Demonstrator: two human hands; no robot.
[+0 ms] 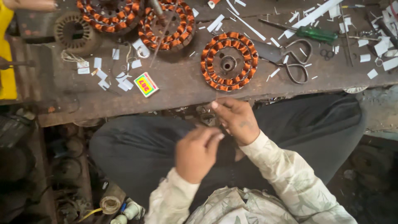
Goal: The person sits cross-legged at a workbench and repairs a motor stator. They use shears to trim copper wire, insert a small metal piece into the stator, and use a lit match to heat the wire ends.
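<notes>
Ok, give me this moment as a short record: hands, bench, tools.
left hand: over lap, fingers pinched; held thing too small to tell
right hand: by bench edge, fingers pinched, touching left fingertips
bench: worn wood, paper scraps scattered
nearest stator: copper-wound, flat, beyond right hand
scissors: right of it
screwdriver: green handle, far right
matchbox: left of stator

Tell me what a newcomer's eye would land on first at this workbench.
The orange copper-wound stator ring in the middle of the worn wooden bench stands out first, with two more wound rings crowded at the bench's far edge. Next come the person's left hand and right hand, held close together over the lap just below the bench edge. Black-handled scissors lie right of the central ring among scattered white paper strips.
</notes>
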